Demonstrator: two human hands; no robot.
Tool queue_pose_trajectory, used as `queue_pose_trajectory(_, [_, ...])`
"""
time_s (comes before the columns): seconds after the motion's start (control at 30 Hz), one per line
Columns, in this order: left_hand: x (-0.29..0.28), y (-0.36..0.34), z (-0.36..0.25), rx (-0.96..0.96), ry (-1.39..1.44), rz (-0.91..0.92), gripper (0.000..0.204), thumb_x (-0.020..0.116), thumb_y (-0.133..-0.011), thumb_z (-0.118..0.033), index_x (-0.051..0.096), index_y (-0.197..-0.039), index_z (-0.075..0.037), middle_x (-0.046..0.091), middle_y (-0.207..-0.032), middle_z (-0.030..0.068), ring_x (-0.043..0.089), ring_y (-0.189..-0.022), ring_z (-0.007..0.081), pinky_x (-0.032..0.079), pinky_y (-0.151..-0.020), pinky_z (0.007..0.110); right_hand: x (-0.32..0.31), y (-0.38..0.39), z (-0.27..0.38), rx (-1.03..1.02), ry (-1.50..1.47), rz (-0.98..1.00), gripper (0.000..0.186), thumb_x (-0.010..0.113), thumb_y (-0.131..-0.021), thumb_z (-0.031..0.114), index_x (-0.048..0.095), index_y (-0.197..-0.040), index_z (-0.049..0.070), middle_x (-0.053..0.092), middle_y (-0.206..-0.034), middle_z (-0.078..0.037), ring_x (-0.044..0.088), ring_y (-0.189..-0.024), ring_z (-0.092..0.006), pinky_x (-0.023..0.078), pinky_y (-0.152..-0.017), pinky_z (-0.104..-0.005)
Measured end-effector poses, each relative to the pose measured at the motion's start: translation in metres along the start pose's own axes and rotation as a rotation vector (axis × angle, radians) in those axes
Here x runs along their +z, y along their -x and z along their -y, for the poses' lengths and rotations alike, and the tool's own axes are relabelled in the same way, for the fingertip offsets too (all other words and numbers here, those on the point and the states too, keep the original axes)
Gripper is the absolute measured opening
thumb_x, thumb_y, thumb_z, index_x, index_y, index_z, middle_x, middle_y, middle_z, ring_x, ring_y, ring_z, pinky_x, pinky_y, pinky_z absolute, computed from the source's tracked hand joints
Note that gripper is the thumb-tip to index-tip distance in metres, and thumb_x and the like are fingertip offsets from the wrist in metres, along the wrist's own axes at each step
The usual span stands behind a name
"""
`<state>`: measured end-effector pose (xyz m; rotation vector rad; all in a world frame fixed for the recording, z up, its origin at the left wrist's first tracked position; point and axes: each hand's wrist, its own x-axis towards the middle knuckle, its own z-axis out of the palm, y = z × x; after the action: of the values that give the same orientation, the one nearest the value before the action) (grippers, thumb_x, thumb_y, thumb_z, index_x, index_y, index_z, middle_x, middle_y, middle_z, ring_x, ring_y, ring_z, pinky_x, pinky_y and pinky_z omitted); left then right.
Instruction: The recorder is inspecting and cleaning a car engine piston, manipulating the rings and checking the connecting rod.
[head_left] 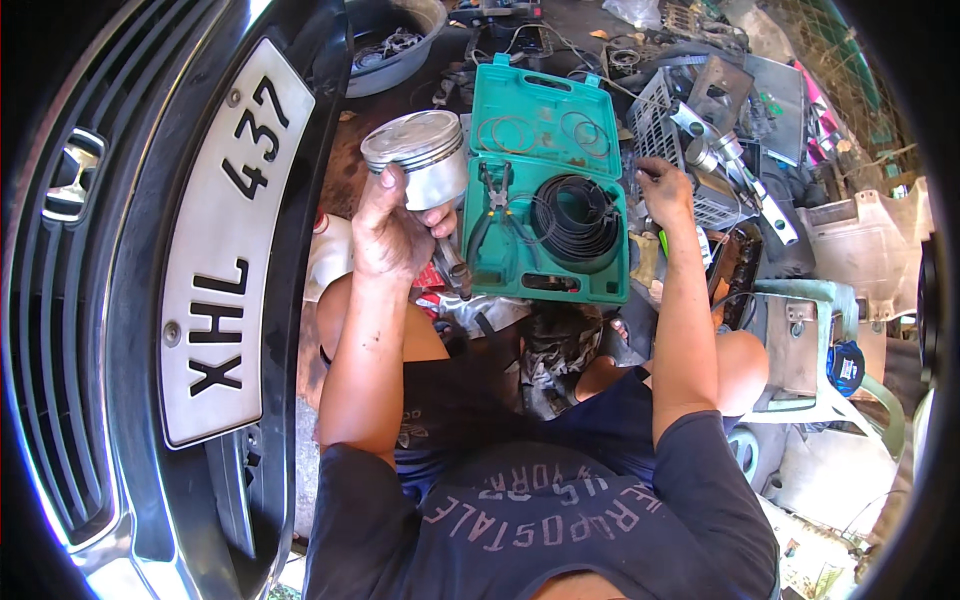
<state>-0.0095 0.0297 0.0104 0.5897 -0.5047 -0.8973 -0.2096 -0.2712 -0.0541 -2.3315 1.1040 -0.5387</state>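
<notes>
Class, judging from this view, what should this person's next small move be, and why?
Perhaps bring the right hand over to steady the piston, since only the left hand grips it, near the open green case.

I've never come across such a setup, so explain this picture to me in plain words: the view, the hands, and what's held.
There's no machine: these are a person's bare hands. A wide fisheye camera on the head looks down, so straight edges bend. The left hand grips a piston. The right hand is near the case; whether it pinches anything is too small to tell. That open green case holds pliers, a black coil and thin rings. A car front fills the left side.
</notes>
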Motion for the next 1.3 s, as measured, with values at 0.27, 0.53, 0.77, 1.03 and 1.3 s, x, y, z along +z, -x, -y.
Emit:
queue_pose_trajectory(0.27, [0.002,-0.006,0.001,-0.006,-0.035,-0.085,0.063,0.058,-0.083,-0.048,0.044,-0.126,-0.004,0.057,-0.107,0.0116,0.045,-0.060,0.0118,0.036,-0.051,0.027,0.020,-0.018,0.017,0.138,-0.008,0.070,0.022,0.063,-0.080,0.021,0.068,-0.099,0.009,0.068,-0.092,-0.014,0.065,-0.088,-0.0262,0.050,-0.078,-0.0342])
queue_pose_trajectory(0.53, [-0.001,-0.009,0.000,-0.108,-0.082,-0.221,0.050,0.056,-0.085,-0.047,0.050,-0.118,-0.010,0.057,-0.089,0.0022,0.044,-0.061,0.0118,0.034,-0.052,0.027,0.060,-0.062,0.004,-0.016,0.378,0.197,0.023,0.066,-0.077,0.024,0.069,-0.099,0.016,0.066,-0.098,-0.013,0.062,-0.093,-0.0295,0.049,-0.082,-0.0374])
queue_pose_trajectory(0.77, [0.011,-0.016,0.001,-0.198,-0.066,-0.314,0.056,0.046,-0.084,-0.062,0.051,-0.112,-0.014,0.056,-0.086,0.0006,0.042,-0.058,0.0111,0.031,-0.048,0.025,0.059,-0.072,0.000,-0.163,0.504,0.269,0.018,0.068,-0.073,0.022,0.070,-0.090,0.016,0.065,-0.095,-0.014,0.062,-0.092,-0.0301,0.049,-0.079,-0.0384])
queue_pose_trajectory(1.03, [0.011,-0.020,0.006,-0.291,-0.087,-0.290,0.071,0.029,-0.082,-0.074,0.050,-0.113,-0.013,0.058,-0.081,0.0011,0.045,-0.055,0.0119,0.031,-0.044,0.024,0.058,-0.065,-0.010,-0.332,0.357,0.203,0.015,0.055,-0.081,0.013,0.056,-0.095,0.006,0.062,-0.093,-0.019,0.059,-0.088,-0.0384,0.046,-0.075,-0.0445])
queue_pose_trajectory(1.3, [0.008,-0.023,0.012,-0.312,-0.167,-0.258,0.073,0.028,-0.083,-0.073,0.043,-0.129,-0.019,0.058,-0.089,0.0011,0.046,-0.061,0.0125,0.032,-0.050,0.025,0.037,-0.066,0.041,-0.154,-0.744,0.103,0.006,0.047,-0.092,0.002,0.049,-0.097,0.001,0.063,-0.088,-0.008,0.061,-0.080,-0.0153,0.050,-0.071,-0.0268])
